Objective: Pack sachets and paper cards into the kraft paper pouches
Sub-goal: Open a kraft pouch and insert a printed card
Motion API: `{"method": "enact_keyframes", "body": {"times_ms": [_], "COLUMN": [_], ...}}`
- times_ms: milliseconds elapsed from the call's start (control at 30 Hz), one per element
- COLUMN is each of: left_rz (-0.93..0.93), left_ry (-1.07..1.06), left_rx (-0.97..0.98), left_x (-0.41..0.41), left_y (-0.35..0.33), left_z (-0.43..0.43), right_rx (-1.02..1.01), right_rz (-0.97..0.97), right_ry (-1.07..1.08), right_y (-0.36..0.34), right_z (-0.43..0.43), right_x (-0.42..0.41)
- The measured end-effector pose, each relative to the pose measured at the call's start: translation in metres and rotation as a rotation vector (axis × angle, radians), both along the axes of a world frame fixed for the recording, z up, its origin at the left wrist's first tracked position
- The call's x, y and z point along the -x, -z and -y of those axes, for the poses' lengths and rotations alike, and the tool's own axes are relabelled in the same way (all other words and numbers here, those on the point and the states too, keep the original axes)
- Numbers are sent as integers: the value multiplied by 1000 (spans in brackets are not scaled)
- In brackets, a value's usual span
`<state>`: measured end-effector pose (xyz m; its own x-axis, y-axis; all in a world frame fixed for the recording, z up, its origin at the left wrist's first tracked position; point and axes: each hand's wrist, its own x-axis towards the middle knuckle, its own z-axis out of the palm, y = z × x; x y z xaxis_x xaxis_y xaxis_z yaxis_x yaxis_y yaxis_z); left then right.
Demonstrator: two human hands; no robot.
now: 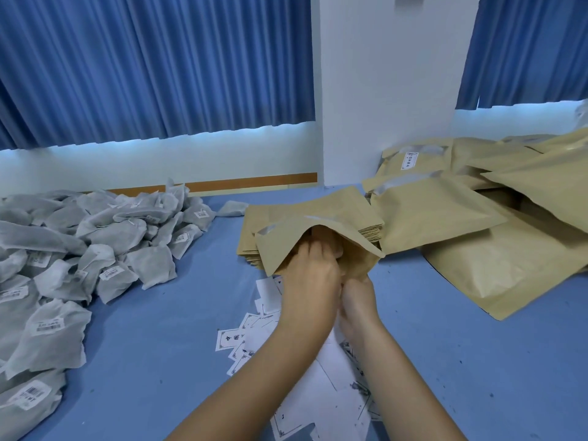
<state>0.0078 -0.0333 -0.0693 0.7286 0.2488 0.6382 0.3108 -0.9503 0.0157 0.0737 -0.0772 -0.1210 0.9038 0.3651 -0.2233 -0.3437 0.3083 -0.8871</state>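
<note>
Where the forearms come in, cards: white printed paper cards (248, 337) lie scattered on the blue table top (445, 345).
Right hand (359, 300): pinches the near lip of the open brown kraft paper pouch (280, 249).
Left hand (310, 281): fingers curled inside the pouch mouth; whether they hold anything cannot be told.
Pouch place: over a flat stack of kraft pouches (318, 206).
Left: heap of grey fabric sachets (95, 249).
Right, farther: loose pile of kraft pouches (477, 249).
</note>
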Motion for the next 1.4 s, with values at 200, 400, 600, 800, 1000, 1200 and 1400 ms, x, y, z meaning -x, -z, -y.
{"method": "enact_keyframes", "body": {"times_ms": [200,400,600,800,1000,1200,1400], "left_rz": [164,-75,-77,55,5,370,787], "left_ry": [31,24,200,57,66,114,7], "left_rx": [-28,75,486,1781,1968,2307,2145], "left_x": [8,9,22,23,30,28,33], "left_y": [-18,17,49,33,39,46,52], "left_z": [-16,-3,4,-17,-46,-57,-65], "right_rx": [-94,-338,32,-328,-488,-539,-441], "right_rz": [39,-108,-126,-304,-374,-419,-504], "right_ry": [-46,-370,-74,-54,0,-27,35], "right_y": [-10,-20,-12,-9,-5,-2,8], "right_z": [-3,6,5,-2,-2,-3,-4], "right_x": [9,11,-1,0,-6,-5,-1]}}
